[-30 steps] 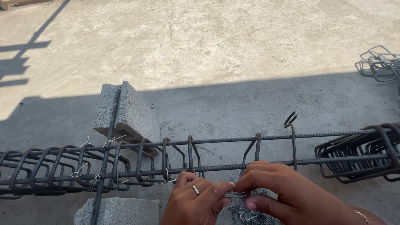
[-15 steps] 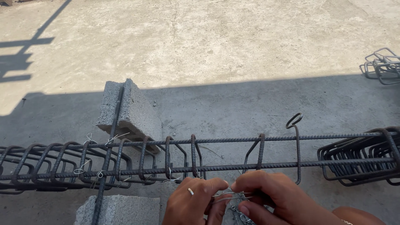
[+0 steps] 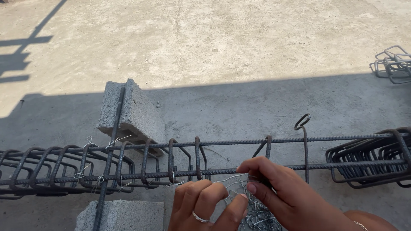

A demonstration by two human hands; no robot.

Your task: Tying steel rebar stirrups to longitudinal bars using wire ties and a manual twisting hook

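A rebar cage (image 3: 239, 142) of long ribbed bars and bent stirrups runs across the lower view. Below its near bar, my left hand (image 3: 205, 207), with a ring on one finger, pinches thin tie wire (image 3: 234, 179). My right hand (image 3: 280, 188) grips the same wire at the near bar, beside an upright stirrup (image 3: 268, 147). A loose bundle of wire pieces (image 3: 257, 216) lies under both hands. A metal hook tool (image 3: 304, 145) hangs upright on the cage just right of my right hand.
Two grey concrete blocks (image 3: 130, 115) (image 3: 122, 215) carry a cross bar (image 3: 110, 149) under the cage. Stirrups are bunched at the cage's left (image 3: 38, 167) and right (image 3: 368, 160). More loose stirrups (image 3: 391, 64) lie on the sunlit concrete at far right.
The view has tilted slightly and both hands sit lower in the frame. My fingers have drawn a strand of wire out of the bundle and up to the near bar.
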